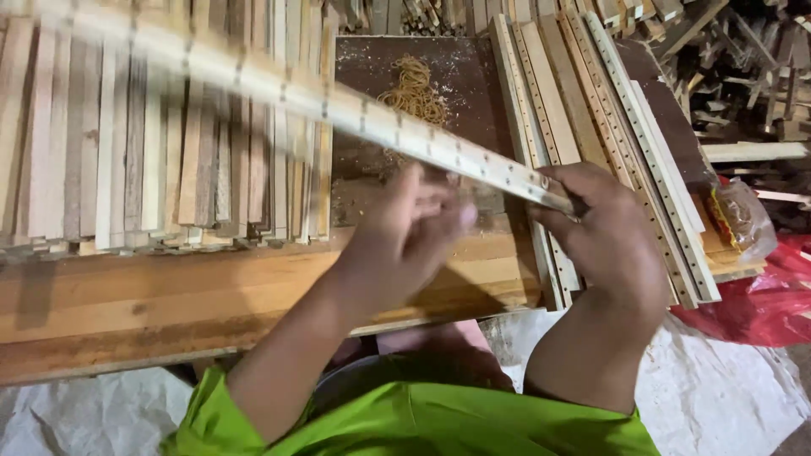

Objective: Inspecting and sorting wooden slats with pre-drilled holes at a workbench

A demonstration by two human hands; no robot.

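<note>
A long pale wooden strip [279, 89] with a row of small holes runs from the upper left down to the centre right. My right hand [604, 232] grips its near end. My left hand [410, 236] is blurred, fingers curled just under the strip near that end; I cannot tell whether it holds anything. Both forearms come out of green sleeves [405, 422] at the bottom.
A stack of flat wooden slats [144, 143] covers the workbench [169, 291] on the left. A heap of rubber bands [414, 89] lies on a dusty brown board. More drilled strips [583, 101] lie on the right, beside a plastic bag [743, 219] and red sheeting [769, 304].
</note>
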